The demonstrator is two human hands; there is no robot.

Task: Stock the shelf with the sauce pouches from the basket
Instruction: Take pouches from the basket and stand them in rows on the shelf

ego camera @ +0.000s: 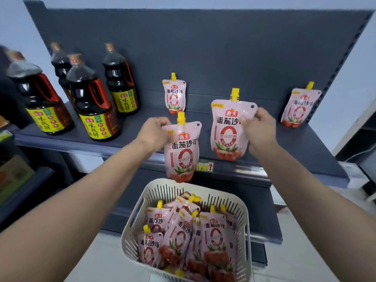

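While both reach fwd, L hand point(154, 133) pinches lower pouch point(182, 153), R hand point(259, 127) pinches upper pouch point(226, 135).

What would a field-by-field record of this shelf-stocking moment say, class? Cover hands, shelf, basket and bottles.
Left hand: grips a pink, yellow-capped plastic sauce pouch by its top, above the basket
Right hand: grips a second such pouch by its upper corner, at the shelf front
Dark grey metal shelf: two more pouches stand at the back
Cream slotted plastic basket: many pouches piled inside
Dark sauce bottles with yellow labels: four in view, on the shelf's left
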